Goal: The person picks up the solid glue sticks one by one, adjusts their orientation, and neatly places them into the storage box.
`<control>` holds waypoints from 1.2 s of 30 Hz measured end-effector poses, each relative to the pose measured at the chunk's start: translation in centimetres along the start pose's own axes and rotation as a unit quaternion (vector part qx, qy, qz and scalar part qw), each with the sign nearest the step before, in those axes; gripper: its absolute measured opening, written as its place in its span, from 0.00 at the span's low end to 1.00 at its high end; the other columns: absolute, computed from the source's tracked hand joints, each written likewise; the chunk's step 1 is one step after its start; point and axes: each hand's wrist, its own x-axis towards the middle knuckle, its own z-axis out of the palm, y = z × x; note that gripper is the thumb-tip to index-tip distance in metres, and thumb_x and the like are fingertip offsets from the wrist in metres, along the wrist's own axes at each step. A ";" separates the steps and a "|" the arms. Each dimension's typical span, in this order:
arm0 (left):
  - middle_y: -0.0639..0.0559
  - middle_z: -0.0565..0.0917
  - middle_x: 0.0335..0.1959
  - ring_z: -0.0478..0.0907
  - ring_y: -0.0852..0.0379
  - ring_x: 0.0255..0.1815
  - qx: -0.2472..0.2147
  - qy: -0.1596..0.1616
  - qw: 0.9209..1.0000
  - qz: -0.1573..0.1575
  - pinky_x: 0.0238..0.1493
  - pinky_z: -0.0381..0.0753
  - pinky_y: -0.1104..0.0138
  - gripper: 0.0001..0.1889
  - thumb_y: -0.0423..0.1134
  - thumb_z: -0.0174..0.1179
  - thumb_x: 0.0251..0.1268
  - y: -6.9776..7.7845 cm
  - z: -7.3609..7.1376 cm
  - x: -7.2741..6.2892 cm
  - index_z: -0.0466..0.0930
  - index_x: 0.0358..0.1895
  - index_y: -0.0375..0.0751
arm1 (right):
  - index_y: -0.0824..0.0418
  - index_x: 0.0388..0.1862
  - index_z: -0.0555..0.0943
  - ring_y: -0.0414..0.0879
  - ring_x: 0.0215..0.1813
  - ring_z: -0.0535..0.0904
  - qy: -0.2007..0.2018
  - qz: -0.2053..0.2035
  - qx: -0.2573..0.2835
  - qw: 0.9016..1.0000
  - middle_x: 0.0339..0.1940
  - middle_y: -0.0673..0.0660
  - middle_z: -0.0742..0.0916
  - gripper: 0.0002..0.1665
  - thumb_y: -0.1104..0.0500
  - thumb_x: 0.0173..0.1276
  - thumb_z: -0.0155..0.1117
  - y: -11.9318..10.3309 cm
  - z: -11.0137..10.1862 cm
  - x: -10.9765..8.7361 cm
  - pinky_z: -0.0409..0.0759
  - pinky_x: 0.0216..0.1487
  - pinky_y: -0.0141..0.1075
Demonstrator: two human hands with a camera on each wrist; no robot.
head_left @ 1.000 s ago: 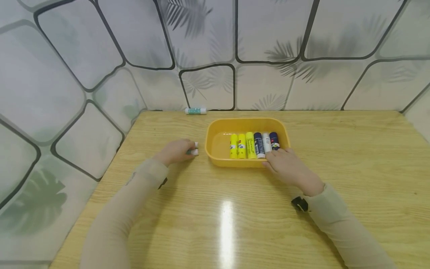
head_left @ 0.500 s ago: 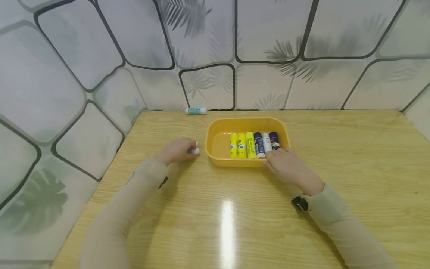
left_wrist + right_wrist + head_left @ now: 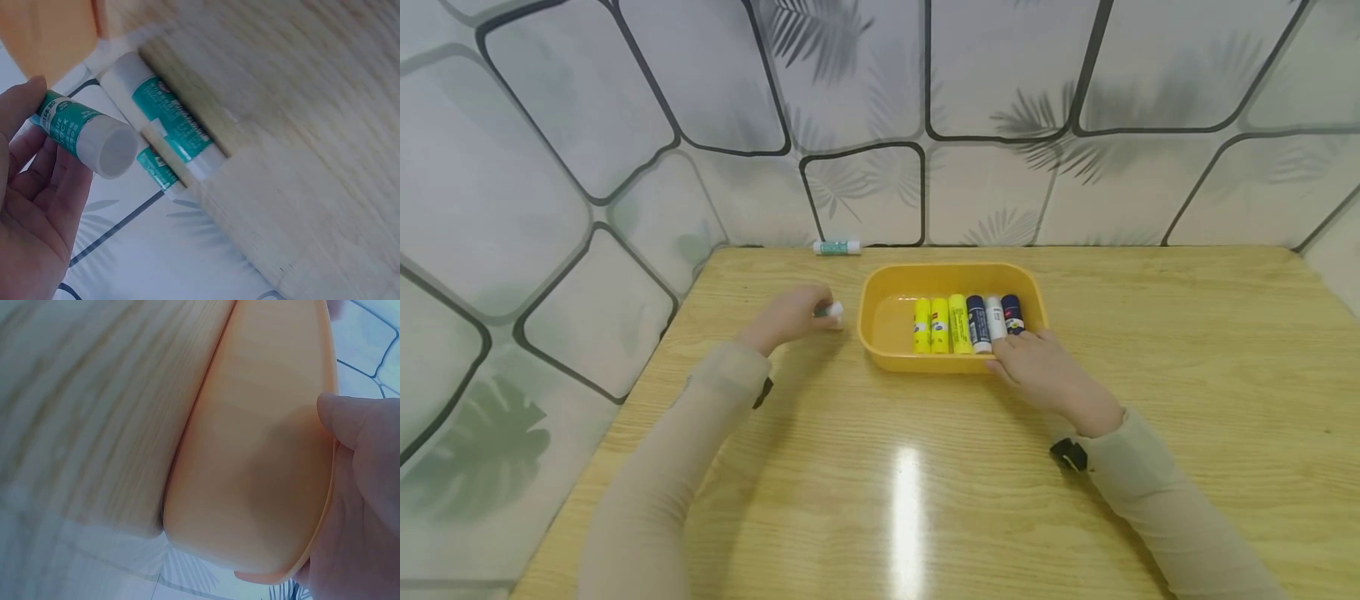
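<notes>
My left hand (image 3: 790, 317) pinches a green and white glue stick (image 3: 78, 134) between thumb and fingers, raised above the table with one white end showing. Below it, a second green glue stick (image 3: 172, 119) lies on the wood, mostly covered by the hand in the head view. At the right front of a yellow plastic basket (image 3: 895, 363), my right hand (image 3: 1048, 375) grips the rim, thumb on the outer wall and fingers over the inside. Several sticks stand side by side within: yellow ones (image 3: 940, 327), dark blue ones (image 3: 978, 323) and a white one (image 3: 995, 317).
Near the table's back edge lies another green and white glue stick (image 3: 837, 247), left of the basket. A patterned wall (image 3: 865, 192) rises right behind the wooden table (image 3: 820, 467) and along its left side.
My left hand has lifted one glue stick up off the table and slightly away from me, leaving another lying below. The right hand and basket have stayed in place.
</notes>
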 end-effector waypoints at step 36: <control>0.46 0.78 0.41 0.74 0.54 0.42 -0.255 0.150 0.952 -0.081 0.45 0.72 0.66 0.15 0.43 0.55 0.61 5.7 1.0 3.4 0.71 0.44 0.36 | 0.58 0.27 0.68 0.49 0.31 0.71 -0.013 0.010 -0.007 1.000 0.27 0.54 0.78 0.11 0.54 0.66 0.50 -0.1 0.0 0.2 0.64 0.34 0.43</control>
